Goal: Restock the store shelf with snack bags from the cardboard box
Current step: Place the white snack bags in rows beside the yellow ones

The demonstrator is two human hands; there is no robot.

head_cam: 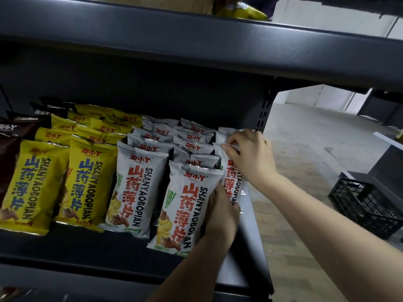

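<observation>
Both hands work at the right end of the dark shelf. The right hand pinches the crimped top edge of a grey snack bag standing upright in the rightmost row, near the shelf's right edge. The left hand lies against that bag's lower part, fingers tucked behind the neighbouring front grey bag; how firmly it grips cannot be told. Further grey bags stand in rows behind. Yellow bags fill the rows toward the left edge, brown bags beyond them. A black plastic crate sits on the floor to the right.
</observation>
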